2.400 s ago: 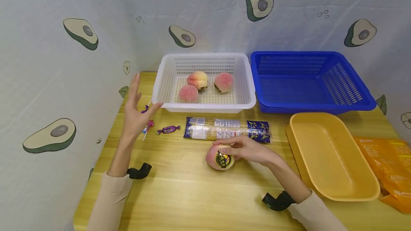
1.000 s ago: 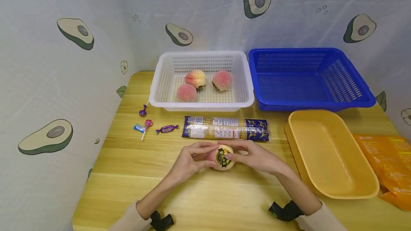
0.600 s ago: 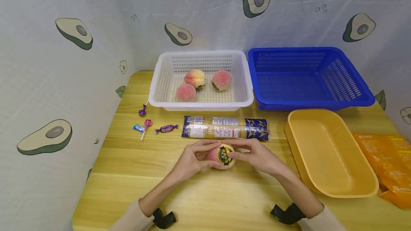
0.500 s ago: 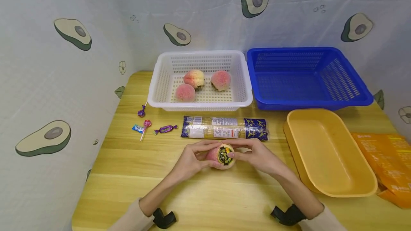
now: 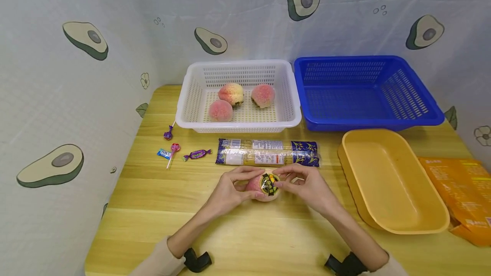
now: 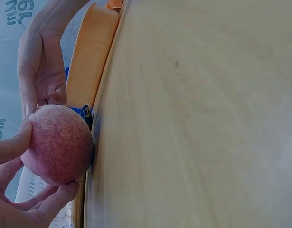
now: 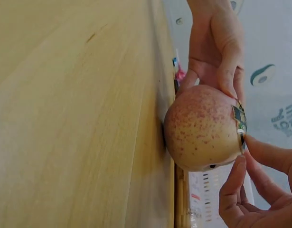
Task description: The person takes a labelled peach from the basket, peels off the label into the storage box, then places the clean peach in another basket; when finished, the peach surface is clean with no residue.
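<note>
Nearest, both hands grasp the stickered peach (image 5: 263,185) resting on the table (image 5: 238,233): left hand (image 5: 229,191) cups its left side, right hand (image 5: 307,186) pinches at the sticker. Just beyond the peach lies a noodle packet (image 5: 267,157), then the white basket (image 5: 238,125).

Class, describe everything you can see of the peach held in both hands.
The peach is round, pink and cream, finely speckled, with a black and yellow sticker facing up. It rests on the wooden table, near the noodle packet. The left hand grips its left side; the right hand pinches at the sticker's edge.
</note>
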The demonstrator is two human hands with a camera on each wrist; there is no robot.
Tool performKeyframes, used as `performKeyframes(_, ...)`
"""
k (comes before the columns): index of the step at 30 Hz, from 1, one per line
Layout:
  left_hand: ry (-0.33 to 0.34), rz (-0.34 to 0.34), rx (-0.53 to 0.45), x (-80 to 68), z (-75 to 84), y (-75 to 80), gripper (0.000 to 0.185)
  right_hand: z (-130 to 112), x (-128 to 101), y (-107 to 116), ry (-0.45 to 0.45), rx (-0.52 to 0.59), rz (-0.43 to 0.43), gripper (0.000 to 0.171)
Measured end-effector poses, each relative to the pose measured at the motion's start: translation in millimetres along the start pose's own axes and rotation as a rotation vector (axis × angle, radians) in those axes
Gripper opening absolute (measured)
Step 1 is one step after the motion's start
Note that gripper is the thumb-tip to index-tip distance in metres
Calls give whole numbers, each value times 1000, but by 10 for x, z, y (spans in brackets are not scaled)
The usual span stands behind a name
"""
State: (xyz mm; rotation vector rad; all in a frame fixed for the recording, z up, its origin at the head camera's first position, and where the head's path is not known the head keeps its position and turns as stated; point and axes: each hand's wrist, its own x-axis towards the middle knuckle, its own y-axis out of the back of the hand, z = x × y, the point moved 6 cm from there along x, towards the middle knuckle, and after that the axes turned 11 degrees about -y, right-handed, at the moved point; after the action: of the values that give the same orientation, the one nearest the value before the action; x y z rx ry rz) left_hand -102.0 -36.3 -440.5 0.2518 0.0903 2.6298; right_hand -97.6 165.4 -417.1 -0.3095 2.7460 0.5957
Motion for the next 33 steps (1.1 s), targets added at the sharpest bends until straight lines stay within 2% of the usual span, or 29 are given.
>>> performKeyframes(5,-5,1,33,11,15,-2,55,16,19,7,-67,43,-21,29)
performKeyframes(18,-12,0,53,24,25,5,53,34,42,-34,-159,150,-93,32)
performKeyframes(20,-13,-3,61,27,38,6,54,36,49,-36,-159,154,-93,30)
performKeyframes(27,-60,-12,192,29,97,13,52,20,71,-36,-154,135,-92,28)
performKeyframes(33,-73,-25,214,23,114,-9,53,22,60,-43,-185,116,-94,27)
